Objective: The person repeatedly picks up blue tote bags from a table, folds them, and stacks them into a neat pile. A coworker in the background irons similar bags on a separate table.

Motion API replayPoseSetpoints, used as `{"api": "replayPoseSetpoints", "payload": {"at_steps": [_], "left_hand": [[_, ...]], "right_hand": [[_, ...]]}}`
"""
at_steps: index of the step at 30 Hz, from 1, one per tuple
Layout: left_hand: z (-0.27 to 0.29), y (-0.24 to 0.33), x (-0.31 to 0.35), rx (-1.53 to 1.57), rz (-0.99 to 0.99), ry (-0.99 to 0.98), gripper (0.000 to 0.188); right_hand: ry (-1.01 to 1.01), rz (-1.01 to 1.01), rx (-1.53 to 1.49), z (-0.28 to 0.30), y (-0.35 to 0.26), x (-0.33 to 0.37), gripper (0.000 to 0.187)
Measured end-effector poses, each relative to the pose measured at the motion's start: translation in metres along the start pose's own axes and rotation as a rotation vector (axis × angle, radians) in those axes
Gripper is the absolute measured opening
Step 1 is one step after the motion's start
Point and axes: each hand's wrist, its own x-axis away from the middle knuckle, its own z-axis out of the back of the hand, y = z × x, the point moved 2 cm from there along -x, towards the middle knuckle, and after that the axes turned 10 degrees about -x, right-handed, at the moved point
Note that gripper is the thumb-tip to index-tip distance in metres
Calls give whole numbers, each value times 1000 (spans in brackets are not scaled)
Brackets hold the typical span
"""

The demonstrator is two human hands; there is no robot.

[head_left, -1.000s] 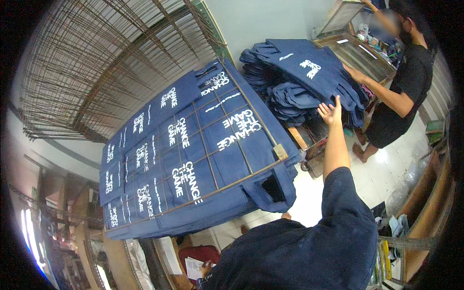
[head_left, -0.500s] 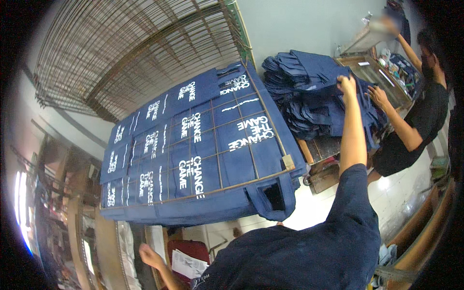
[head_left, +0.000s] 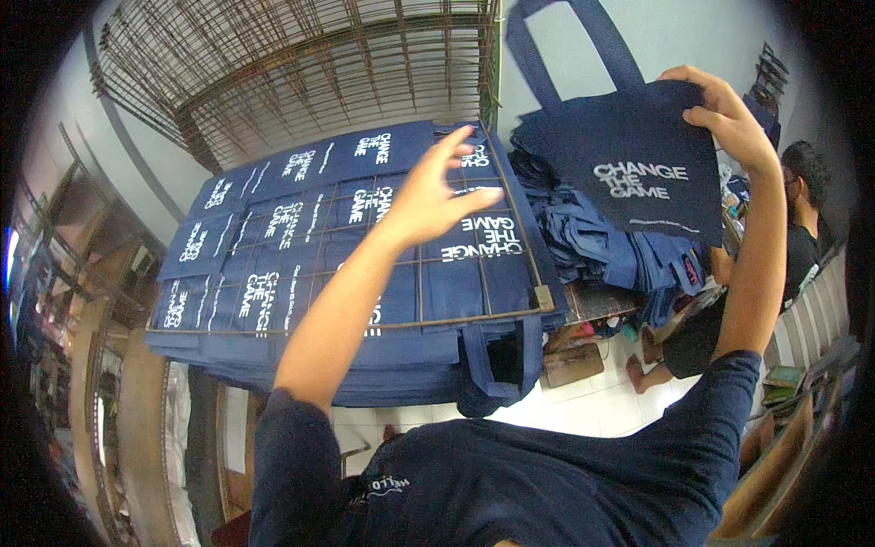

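Observation:
A navy tote bag (head_left: pixel 629 146) with white lettering hangs from my right hand (head_left: pixel 725 118), which grips its upper right corner. Its two handles (head_left: pixel 533 55) stick up at the top left. My left hand (head_left: pixel 442 191) is raised with fingers spread and holds nothing. Beneath it lies a wire drying rack (head_left: pixel 419 273) over rows of printed navy bags (head_left: pixel 292 219), stacked in a thick pile. One bag handle (head_left: pixel 501 365) loops over the pile's near right corner. Partly behind the held bag, a heap of navy bags (head_left: pixel 592 242) rests on a low table.
More wire racks (head_left: pixel 337 64) tilt up behind the pile, against the wall. At right another person (head_left: pixel 793 246) in a black shirt is close to the heap. A wooden box (head_left: pixel 574 365) sits on the tiled floor, and wooden frames (head_left: pixel 141 438) stand at left.
My right hand has lifted a tote bag off the heap at right and raised it. My left hand has come up from low at the left to above the rack.

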Motion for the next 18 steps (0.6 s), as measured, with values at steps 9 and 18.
{"api": "replayPoseSetpoints", "payload": {"at_steps": [9, 18], "left_hand": [[-17, 56, -30, 543, -259, 125, 29], [136, 42, -54, 608, -14, 248, 30]], "right_hand": [[357, 79, 131, -14, -41, 36, 45], [1216, 296, -64, -214, -9, 214, 25]]}}
